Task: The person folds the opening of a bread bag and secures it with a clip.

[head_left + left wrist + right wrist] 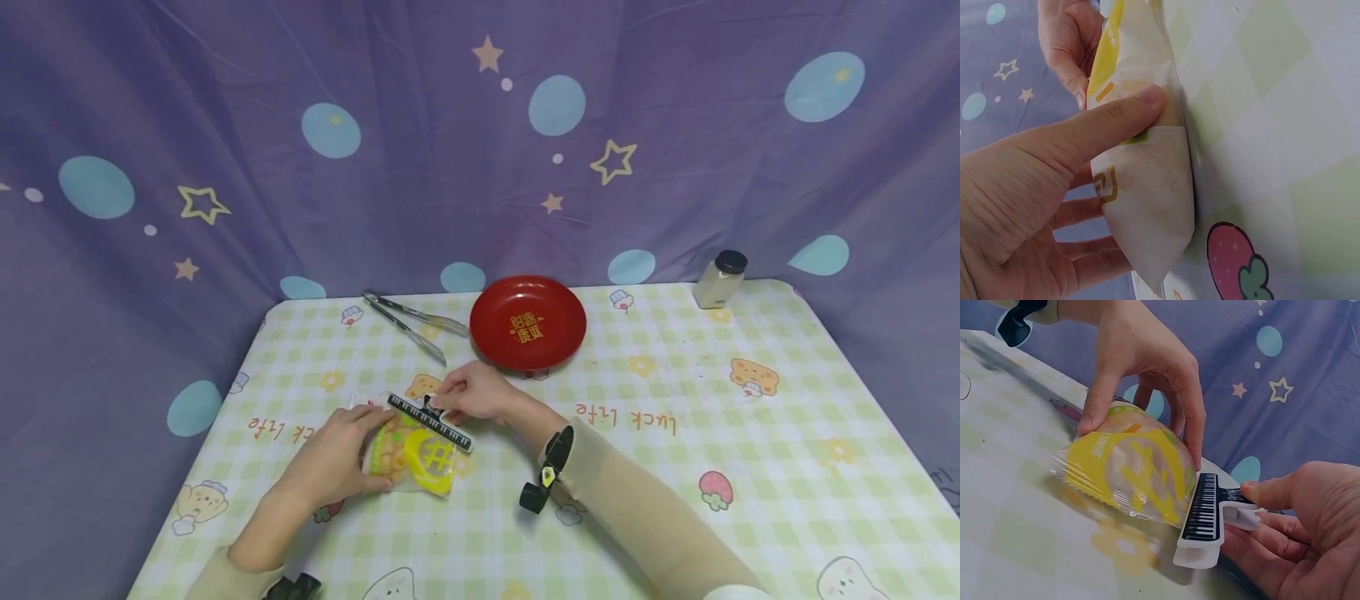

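My left hand holds a clear plastic food packet with yellow and green print. In the left wrist view its thumb lies over one face of the packet, with the fingers behind. Something pale and rounded, perhaps bread, shows through the wrapper. My right hand pinches the black handle of a bag clip with a piano-key pattern. The long bar of the clip lies along one edge of the packet; whether it bites the wrapper I cannot tell.
Behind the hands lies a red plate with gold characters. Metal tongs rest spread to its left. A jar with a black lid stands at the back right. The checked tablecloth meets a purple curtain behind.
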{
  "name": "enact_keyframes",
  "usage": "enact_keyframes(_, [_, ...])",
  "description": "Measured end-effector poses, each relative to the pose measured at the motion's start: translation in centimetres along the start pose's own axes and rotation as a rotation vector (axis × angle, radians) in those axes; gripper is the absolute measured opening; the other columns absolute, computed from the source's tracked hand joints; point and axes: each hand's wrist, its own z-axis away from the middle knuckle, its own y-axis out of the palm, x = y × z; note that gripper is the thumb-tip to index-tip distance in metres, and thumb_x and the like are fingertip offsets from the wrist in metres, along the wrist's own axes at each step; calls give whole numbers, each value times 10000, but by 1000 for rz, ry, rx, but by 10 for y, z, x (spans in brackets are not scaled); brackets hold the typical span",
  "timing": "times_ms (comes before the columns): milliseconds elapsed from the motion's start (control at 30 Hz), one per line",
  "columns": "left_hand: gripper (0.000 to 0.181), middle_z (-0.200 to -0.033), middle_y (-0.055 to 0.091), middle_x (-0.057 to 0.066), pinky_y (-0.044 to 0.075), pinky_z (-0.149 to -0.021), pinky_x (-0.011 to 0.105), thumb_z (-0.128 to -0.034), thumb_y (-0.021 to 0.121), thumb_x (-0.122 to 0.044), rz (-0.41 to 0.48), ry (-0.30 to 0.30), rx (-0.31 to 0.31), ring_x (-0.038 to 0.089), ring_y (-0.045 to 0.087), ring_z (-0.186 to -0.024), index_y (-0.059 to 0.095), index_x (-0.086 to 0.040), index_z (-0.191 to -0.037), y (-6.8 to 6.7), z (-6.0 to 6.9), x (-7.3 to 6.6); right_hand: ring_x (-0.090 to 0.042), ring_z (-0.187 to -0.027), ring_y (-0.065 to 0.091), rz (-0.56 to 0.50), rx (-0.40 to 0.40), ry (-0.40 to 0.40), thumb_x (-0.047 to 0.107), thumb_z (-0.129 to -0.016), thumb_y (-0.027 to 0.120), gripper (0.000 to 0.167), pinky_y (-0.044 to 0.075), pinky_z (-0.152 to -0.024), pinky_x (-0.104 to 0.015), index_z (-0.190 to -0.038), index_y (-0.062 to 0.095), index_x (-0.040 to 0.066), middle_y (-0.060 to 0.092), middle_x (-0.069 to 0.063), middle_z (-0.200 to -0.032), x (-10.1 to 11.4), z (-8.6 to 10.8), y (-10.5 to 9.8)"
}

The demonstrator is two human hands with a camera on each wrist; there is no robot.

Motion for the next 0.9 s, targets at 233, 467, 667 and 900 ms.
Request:
enact_keyframes(233, [963,-1412,678,154,559,-1038,590,-603,1045,-391,12,-14,3,395,641,-1245,652,-126,-1441,0,0,0,-144,-714,755,6,10,-8,182,-937,829,150,662,-707,-328,-976,798,40,794,-68,-851,3,-2,1])
enact_keyframes(467, [954,-1403,686,137,559,-1041,565,-605,1045,-387,9,-1,-2,376,647,-1222,657,-114,-1432,0,0,0,-133,-704,753,19,12,-4,176,-942,825,166,663,-709,-326,-1007,793,27,800,-79,-871,10,-3,1])
enact_keyframes(667, [954,-1393,689,144,560,-1036,562,-609,1043,-388,10,12,-6,385,650,-1221,654,-108,-1435,3,0,2,-133,-698,754,42,16,-6,179,-946,820,164,662,-700,-328,-1014,792,32,800,-69,-880,12,-6,2])
enact_keyframes(900, [952,-1400,683,148,553,-1046,571,-609,1043,-386,11,16,-9,395,642,-1248,656,-112,-1434,3,1,2,-157,-727,775,66,26,-7,205,-953,814,164,662,-709,-332,-1020,802,56,806,-68,-903,15,-10,4])
